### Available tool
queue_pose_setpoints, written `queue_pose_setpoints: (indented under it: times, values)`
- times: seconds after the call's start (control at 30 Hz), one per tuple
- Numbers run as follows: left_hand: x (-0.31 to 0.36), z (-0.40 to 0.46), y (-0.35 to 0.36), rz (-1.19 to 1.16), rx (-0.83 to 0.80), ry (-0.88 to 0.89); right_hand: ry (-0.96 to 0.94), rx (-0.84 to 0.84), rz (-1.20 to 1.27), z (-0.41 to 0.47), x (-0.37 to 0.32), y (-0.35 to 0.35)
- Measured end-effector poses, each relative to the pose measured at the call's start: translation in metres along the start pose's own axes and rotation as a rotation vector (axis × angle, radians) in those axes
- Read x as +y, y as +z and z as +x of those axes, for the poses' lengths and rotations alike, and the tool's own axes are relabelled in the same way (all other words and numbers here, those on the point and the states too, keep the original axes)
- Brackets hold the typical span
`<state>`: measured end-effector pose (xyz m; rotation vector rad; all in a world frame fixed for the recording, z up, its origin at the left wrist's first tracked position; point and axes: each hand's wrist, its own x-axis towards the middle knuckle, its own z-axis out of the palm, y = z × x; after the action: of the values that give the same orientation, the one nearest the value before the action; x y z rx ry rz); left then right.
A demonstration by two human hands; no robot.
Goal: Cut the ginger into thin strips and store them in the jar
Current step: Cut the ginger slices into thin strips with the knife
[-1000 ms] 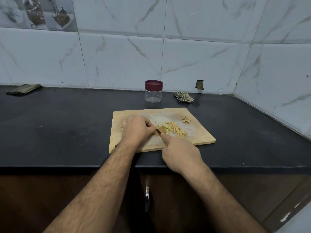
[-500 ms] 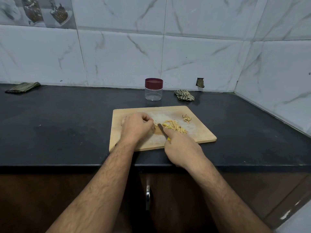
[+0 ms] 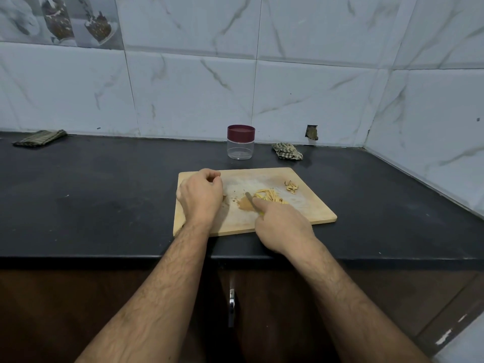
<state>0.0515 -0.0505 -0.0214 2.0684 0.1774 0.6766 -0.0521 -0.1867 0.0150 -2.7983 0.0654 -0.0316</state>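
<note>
1. The person stood at a dark counter (image 3: 104, 200) with a wooden cutting board (image 3: 309, 213) square in front of them, both forearms reaching over the near edge.

2. The right hand (image 3: 282, 226) gripped a small knife (image 3: 250, 200), index finger laid along the back of the blade, whose tip rested on the board beside the ginger strips (image 3: 269, 197).

3. The left hand (image 3: 200, 196) sat on the board's left side with its fingers curled in. I could not tell whether it was holding a piece of ginger under there or nothing at all.

4. The cut strips lay in a loose pile near the board's middle, just right of the blade. A smaller clump of scraps (image 3: 291, 186) sat apart toward the far right corner.

5. The jar (image 3: 240, 142) stood behind the board on the counter, its maroon lid on and apparently nothing inside, so storing was not yet begun.

6. To my eye the step in hand was tidying or finishing the cutting. It would go best with the blade kept low and flat to the board, sweeping strays into the one pile, and the left fingertips tucked back from the edge.

7. Any thick pieces wanted another pass before the jar was opened.

8. Two folded cloths (image 3: 287, 151) lay by the wall.
</note>
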Motion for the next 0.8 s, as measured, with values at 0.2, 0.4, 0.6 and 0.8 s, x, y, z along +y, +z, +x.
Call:
queue_pose_setpoints:
  times: [0.2,0.4,0.6,0.8]
  values:
    - [0.0,0.0,-0.003,-0.041,0.005,-0.061,0.04,-0.007,-0.032,0.006,0.0,-0.004]
    - [-0.004,0.002,-0.007,-0.107,0.044,-0.139,-0.009,0.001,0.022,0.007,-0.002,-0.004]
    - [-0.007,0.006,-0.008,0.03,-0.142,-0.084,-0.027,-0.01,0.05,0.011,-0.002,0.0]
    - [-0.012,0.019,-0.017,0.228,-0.349,0.022,-0.034,-0.002,0.098,0.011,0.001,0.002]
